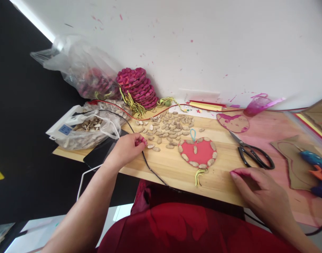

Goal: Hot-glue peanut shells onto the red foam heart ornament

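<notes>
Nearest of all, the right hand [261,189] rests at the front edge of the table [171,165], loosely curled, thumb and forefinger tips close together; nothing shows in it, though I cannot tell whether the tips meet. The left hand [133,147] is a little farther off, its thumb and fingers drawn together beside the loose peanuts [174,128]; whether a small thing sits between them is hidden. A black cable [152,171] runs under that hand's fingers and down to the table edge.

Between the two hands, and apart from both, lies the red heart-shaped card [204,154], flat, with its tassel [199,176] toward the person and its blue loop [193,135] pointing away. Its border is set with peanuts nearly all round, and a single one lies inside, below the loop. The rest of its face is bare red, so I judge the outline done and the filling barely begun.

Just beyond the right hand are the scissors [242,143], and to its right a glue gun [312,163] on cut cardboard [287,161]. Past the left hand, many peanuts are spread loose, with more in a plastic bag [71,142] to its left. Farthest, beyond that hand, stands a stack of magenta pieces [137,88], fully covered and tasselled; beside these, the card looks unfilled and uncoloured.
</notes>
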Tool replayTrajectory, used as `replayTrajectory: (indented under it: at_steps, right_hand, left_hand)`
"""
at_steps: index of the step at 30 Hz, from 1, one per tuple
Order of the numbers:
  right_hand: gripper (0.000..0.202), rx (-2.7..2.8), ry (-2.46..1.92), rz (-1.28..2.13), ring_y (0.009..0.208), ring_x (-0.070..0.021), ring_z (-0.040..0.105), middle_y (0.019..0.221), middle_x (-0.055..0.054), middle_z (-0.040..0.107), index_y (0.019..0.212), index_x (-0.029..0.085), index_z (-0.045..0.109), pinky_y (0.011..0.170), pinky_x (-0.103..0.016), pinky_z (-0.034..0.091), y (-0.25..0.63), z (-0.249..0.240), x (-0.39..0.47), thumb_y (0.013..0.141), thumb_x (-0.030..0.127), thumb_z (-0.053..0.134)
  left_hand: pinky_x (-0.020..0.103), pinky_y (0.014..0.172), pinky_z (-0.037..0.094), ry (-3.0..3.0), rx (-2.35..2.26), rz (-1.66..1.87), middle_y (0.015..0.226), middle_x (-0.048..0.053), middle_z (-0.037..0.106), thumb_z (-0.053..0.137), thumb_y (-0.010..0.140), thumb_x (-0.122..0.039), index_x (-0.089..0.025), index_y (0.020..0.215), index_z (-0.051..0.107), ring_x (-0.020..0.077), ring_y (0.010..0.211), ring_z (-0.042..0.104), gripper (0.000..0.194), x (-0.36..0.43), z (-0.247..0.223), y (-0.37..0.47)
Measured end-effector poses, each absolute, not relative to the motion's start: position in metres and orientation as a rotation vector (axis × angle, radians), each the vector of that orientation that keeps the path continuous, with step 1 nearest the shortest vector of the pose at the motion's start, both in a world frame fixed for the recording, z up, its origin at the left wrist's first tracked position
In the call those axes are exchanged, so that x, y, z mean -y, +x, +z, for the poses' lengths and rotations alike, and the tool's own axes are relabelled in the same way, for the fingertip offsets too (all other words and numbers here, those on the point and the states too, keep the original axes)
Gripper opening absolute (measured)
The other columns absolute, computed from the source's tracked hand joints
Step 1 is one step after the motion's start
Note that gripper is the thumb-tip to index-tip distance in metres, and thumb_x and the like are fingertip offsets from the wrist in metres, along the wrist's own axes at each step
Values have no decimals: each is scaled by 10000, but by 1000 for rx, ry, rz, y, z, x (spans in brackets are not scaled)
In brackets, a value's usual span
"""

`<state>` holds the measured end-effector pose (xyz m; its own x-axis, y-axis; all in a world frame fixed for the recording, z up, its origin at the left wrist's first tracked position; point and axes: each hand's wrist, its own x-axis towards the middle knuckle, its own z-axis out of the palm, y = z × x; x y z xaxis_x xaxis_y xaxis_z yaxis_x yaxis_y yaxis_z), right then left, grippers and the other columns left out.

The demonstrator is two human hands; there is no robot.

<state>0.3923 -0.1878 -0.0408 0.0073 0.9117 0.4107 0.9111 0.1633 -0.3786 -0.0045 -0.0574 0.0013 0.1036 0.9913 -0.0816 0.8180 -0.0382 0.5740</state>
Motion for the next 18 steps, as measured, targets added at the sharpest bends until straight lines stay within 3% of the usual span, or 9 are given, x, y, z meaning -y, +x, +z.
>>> replayTrajectory:
  at_steps: [8, 18]
  right_hand:
    - [208, 1899, -1655, -67, 772, -228, 683, 829, -47, 741, 879, 227, 692, 718, -356, 525, 391, -38, 186, 954, 401, 606]
    - [173, 1915, -1641, -69, 782, -236, 682, 843, -47, 740, 905, 239, 683, 711, -365, 519, 395, -42, 187, 960, 391, 623]
  left_hand:
    - [298, 657, 424, 1941, -1697, 399, 731, -15, 712, 650, 796, -341, -238, 956, 758, 180, 654, 612, 219, 60, 0, 3]
    - [314, 774, 451, 2024, -1730, 486, 898, 43, 753, 597, 871, -338, -202, 837, 750, 206, 821, 653, 207, 61, 2, 12]
